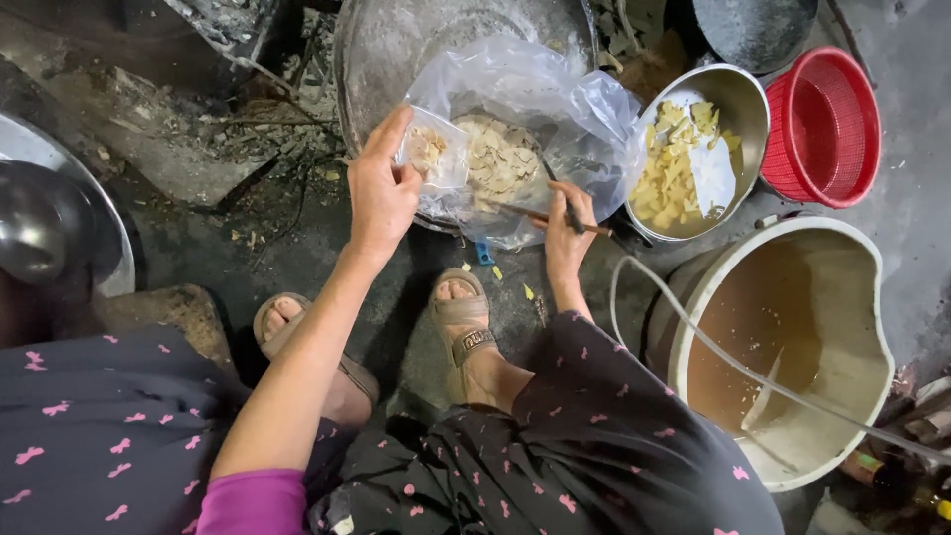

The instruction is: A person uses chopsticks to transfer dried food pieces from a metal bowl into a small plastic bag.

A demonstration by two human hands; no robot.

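My left hand (381, 193) grips a small clear bag (433, 151) with pale pieces in it, held at the mouth of a big clear plastic bag (555, 109). The big bag holds a heap of thin pale slices (500, 159) and rests in a wide grey metal pan (396, 40). My right hand (567, 233) holds long wooden chopsticks (540, 213) that reach under the big bag's lower edge. Both hands work just above my sandalled feet (461, 317).
A steel bowl (743, 109) of yellow cut pieces stands to the right, with a red plastic basket (822, 124) beside it. A cream bucket (792, 347) of brown liquid with a thin hose (693, 327) sits at lower right. A metal lid (59, 218) lies at the left. Ash and debris cover the ground.
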